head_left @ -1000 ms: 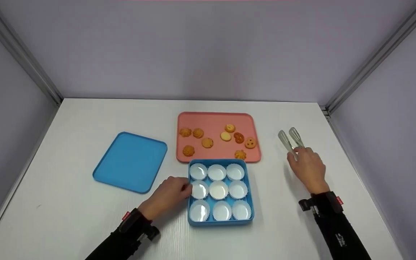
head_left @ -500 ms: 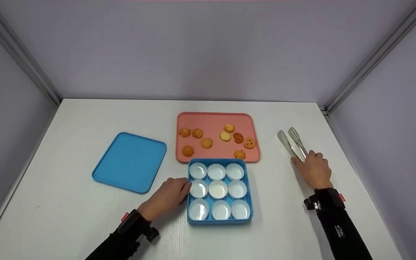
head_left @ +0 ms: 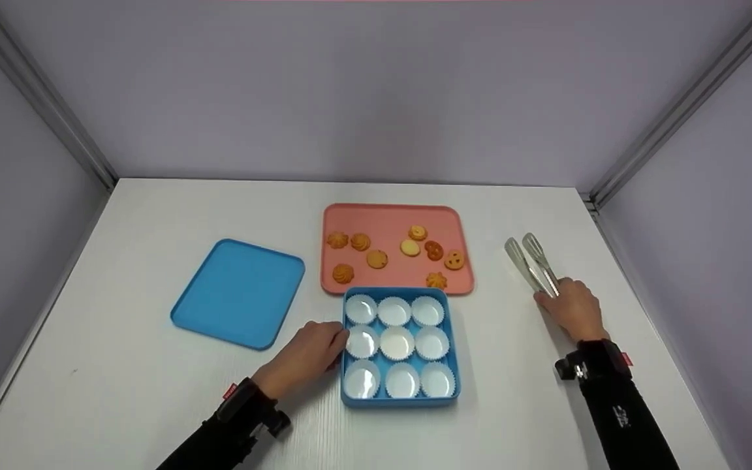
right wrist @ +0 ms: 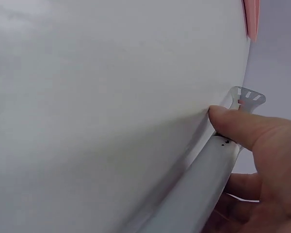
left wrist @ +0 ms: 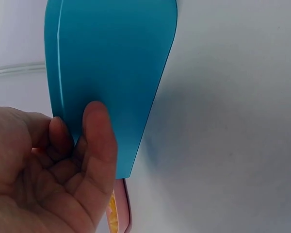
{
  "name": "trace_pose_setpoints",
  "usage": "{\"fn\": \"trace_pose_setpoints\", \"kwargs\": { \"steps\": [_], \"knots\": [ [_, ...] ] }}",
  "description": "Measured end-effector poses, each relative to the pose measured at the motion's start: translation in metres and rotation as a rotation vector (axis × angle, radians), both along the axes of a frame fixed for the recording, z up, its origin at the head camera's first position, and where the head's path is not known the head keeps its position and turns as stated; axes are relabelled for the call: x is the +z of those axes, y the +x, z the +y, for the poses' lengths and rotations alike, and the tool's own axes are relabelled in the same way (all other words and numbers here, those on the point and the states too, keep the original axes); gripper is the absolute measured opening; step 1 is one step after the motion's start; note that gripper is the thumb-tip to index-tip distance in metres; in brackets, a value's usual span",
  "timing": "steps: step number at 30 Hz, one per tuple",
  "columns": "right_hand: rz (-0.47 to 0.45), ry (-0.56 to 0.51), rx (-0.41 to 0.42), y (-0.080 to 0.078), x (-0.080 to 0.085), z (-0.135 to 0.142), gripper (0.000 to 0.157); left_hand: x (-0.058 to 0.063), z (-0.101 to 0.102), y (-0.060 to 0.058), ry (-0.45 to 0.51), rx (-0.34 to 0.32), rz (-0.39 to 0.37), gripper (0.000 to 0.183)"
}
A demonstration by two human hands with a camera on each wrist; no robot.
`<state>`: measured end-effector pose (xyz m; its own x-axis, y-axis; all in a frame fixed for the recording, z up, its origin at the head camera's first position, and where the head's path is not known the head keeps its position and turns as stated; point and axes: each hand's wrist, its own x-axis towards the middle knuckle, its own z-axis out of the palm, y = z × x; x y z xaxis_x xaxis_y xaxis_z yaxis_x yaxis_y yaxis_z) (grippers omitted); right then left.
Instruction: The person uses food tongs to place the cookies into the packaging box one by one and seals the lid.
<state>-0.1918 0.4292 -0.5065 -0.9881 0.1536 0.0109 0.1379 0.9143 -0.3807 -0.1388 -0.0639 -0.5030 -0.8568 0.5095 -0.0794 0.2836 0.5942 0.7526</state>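
Observation:
Along the left wall of a blue box [head_left: 400, 403], my left hand [head_left: 304, 358] holds on near its middle. The left wrist view shows a thumb and a finger up against the box's outer wall [left wrist: 121, 58]. Several white fluted paper cups [head_left: 396, 343] fill the box in rows. My right hand [head_left: 574, 309] grips a pair of metal tongs [head_left: 527, 262] by the handle end, at the right of the table. Their slotted tips [right wrist: 250, 98] point away from me and stand apart. In the right wrist view the thumb lies along the upper arm of the tongs.
A pink tray [head_left: 389, 219] with several small cookies [head_left: 376, 258] lies directly behind the box, close to its back edge. To the left rests a flat blue lid [head_left: 239, 294]. Grey walls [head_left: 376, 91] enclose the white table [head_left: 121, 405] at the back and sides.
My right hand has slid toward me and slightly right along the tongs, from their middle to the handle end. The tongs have barely shifted. The left hand stays at the box.

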Motion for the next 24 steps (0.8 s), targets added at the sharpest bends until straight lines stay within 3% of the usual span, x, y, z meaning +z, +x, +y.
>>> {"fn": "trace_pose_setpoints", "kwargs": {
  "steps": [9, 17, 24],
  "knots": [
    [0.088, -0.064, -0.025, 0.005, 0.001, -0.007, 0.059, 0.001, 0.004, 0.000, -0.006, 0.012, -0.017, 0.031],
    [0.212, -0.075, 0.088, 0.009, 0.011, -0.036, 0.067, 0.000, 0.004, -0.001, -0.003, 0.025, -0.025, 0.030],
    [0.173, -0.024, 0.268, 0.017, 0.021, -0.063, 0.062, -0.002, 0.004, 0.000, 0.002, 0.001, 0.050, 0.032]
  ]
}}
